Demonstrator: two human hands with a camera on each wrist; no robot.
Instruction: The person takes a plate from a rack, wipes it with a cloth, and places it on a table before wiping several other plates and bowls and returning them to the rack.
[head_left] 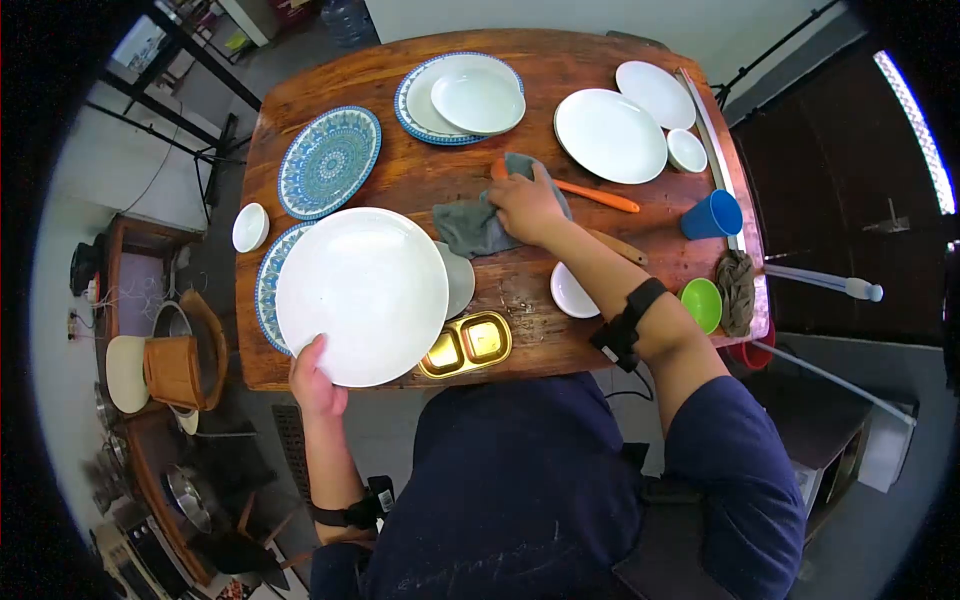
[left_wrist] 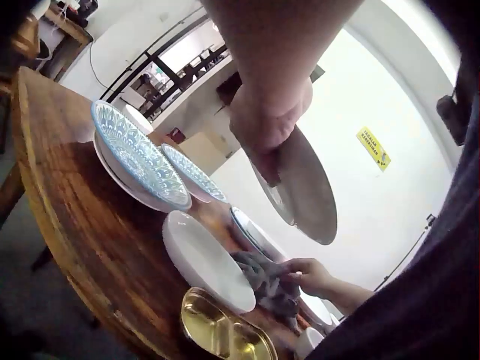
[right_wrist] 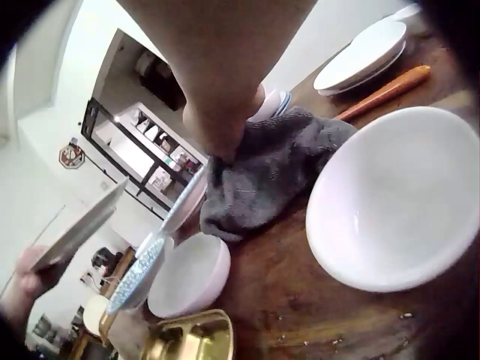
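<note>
My left hand grips the near rim of a large round white plate, thumb on its upper face. In the left wrist view the plate is tilted and held up above the table. From overhead it overlaps a blue-patterned plate and partly hides a white bowl. My right hand holds a bunched dark grey cloth down on the tabletop, fingers curled into it. Beside the cloth lies an orange-handled utensil, its head partly covered by the hand and cloth.
A gold two-part dish sits at the wooden table's near edge, with a small white bowl right of it. Patterned and white plates stand along the back. At right are a blue cup, a green cup and a brown cloth.
</note>
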